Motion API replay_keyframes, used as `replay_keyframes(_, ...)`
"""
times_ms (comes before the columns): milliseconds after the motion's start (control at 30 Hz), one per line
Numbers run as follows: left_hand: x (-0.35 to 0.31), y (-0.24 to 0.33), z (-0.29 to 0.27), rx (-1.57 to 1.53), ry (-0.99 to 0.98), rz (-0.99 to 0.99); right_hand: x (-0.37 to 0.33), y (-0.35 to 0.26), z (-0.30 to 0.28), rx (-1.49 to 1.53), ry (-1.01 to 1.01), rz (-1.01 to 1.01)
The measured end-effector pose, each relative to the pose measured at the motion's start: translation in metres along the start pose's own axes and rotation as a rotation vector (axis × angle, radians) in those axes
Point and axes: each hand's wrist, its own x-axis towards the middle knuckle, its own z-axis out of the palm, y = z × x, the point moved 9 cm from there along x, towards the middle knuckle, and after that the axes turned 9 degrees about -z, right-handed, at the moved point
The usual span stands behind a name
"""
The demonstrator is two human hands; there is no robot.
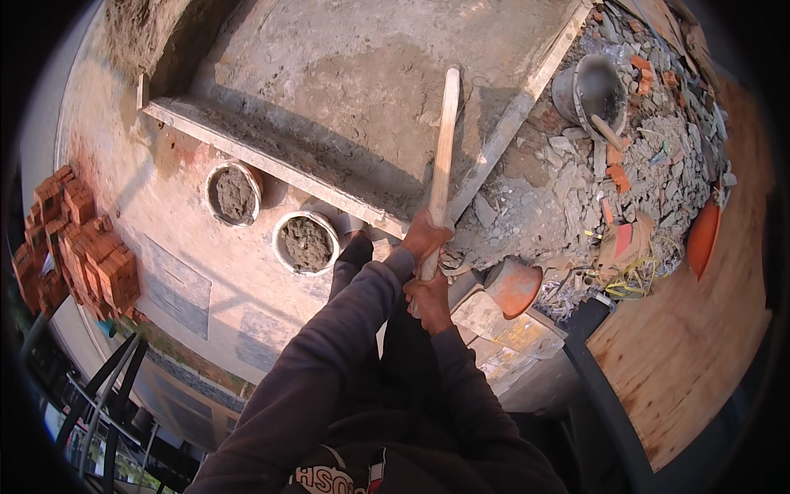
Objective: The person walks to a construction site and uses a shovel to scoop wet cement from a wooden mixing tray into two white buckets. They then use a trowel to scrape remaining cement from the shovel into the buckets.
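Left hand (426, 235) and right hand (429, 303) clenched round a wooden handle (444, 140) | two buckets (233, 223) (306, 272) look filled with grey mortar (232, 196) | damp-looking layer (362, 90) inside wooden boards (280, 170), apparently left to clear

From above and behind the left hand (426, 236) and right hand (430, 302), the head-worn fisheye looks steeply down, close over the forearms (333, 337), taking in wide ground (177, 210) around both hands.

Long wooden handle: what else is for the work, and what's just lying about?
Seemingly for work: long wooden handle, gripped by left hand and right hand; two buckets of grey mix.
Seemingly lying about: stacked bricks; rubble; tilted orange container.
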Motion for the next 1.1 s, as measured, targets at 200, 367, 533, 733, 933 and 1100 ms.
replay_keyframes(200,-0.033,-0.016,-0.015,0.058,-0.025,-0.103,-0.032,0.014,0.02,0.061,-0.003,-0.035)
replay_keyframes(367,-0.062,-0.017,-0.028,0.031,-0.068,-0.179,-0.06,0.011,0.045,0.129,-0.009,0.012)
replay_keyframes(533,-0.081,-0.024,-0.045,0.088,-0.049,-0.164,-0.086,0.008,0.065,0.151,-0.086,0.089)
replay_keyframes(733,-0.104,-0.035,-0.057,0.021,-0.05,-0.128,-0.128,-0.006,0.086,0.153,-0.164,0.254)
replay_keyframes(933,-0.128,-0.004,-0.038,0.01,-0.041,-0.045,-0.149,-0.042,0.076,0.185,-0.186,0.277)
replay_keyframes(1100,-0.158,0.025,-0.021,-0.131,-0.14,0.008,-0.171,-0.085,0.071,0.164,-0.245,0.279)
